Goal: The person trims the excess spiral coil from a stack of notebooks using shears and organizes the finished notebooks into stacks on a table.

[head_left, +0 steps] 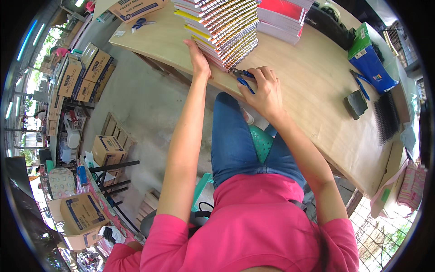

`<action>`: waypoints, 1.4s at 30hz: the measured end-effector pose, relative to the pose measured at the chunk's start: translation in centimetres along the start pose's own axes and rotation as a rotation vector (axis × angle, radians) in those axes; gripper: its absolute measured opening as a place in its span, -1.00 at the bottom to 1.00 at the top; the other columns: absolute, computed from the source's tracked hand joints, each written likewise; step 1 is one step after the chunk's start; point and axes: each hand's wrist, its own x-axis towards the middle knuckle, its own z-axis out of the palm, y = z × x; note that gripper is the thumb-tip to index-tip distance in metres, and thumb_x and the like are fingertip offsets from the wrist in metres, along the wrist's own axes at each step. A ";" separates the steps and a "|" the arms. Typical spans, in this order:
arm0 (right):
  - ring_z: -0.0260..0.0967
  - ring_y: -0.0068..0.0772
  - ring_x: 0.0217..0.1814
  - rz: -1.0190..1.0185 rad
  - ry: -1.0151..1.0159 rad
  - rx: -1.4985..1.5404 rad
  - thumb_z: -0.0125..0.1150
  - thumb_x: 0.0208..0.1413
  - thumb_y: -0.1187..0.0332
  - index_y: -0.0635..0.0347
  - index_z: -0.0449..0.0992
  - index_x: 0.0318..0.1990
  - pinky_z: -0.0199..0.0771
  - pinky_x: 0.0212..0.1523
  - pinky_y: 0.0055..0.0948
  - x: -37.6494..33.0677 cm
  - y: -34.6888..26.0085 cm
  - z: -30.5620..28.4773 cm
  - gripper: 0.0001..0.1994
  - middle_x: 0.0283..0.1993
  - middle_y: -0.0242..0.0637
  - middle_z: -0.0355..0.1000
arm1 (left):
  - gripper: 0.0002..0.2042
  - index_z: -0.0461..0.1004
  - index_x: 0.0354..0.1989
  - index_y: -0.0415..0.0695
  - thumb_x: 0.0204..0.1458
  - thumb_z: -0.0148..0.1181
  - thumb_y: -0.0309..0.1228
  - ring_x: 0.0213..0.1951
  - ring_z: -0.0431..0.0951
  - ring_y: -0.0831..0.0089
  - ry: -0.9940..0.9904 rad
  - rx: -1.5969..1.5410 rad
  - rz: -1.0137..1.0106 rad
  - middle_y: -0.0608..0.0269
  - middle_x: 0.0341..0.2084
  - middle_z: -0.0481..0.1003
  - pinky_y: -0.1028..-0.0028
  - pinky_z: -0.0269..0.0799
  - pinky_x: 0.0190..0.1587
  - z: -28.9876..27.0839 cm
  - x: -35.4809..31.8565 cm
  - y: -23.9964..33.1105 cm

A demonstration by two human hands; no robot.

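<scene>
A tall stack of spiral notebooks [222, 31], bound with white, orange and grey coils, stands at the table's near edge. My left hand [198, 60] holds the stack's lower left side, thumb upward along the page edges; its other fingers are mostly hidden by the notebooks. My right hand [265, 93] is closed around the handles of blue-handled pliers [245, 82]. The pliers' jaws are at the near end of the lowest coils, at the stack's bottom corner. Whether they grip the wire is too small to tell.
The wooden table [299, 86] also bears red-covered books [283, 20], scissors [141, 24], a carton [136, 8], a blue-green box [374, 59], more pliers [361, 85], a dark block [355, 104] and black coils [386, 119]. Cartons [108, 149] stand at left. Another person's pink sleeve [122, 258] shows lower left.
</scene>
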 end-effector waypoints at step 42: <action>0.41 -0.06 -0.10 -0.185 -0.074 -0.196 0.38 -0.12 0.22 0.29 0.57 -0.25 0.47 -0.12 -0.09 0.8 -0.2 0.6 -0.66 -0.20 -0.09 0.45 | -0.23 0.11 0.34 -0.34 0.32 -0.43 0.20 0.31 0.18 0.30 -0.043 -0.005 0.085 0.05 0.31 0.21 0.31 0.03 0.35 -1.1 1.0 -1.2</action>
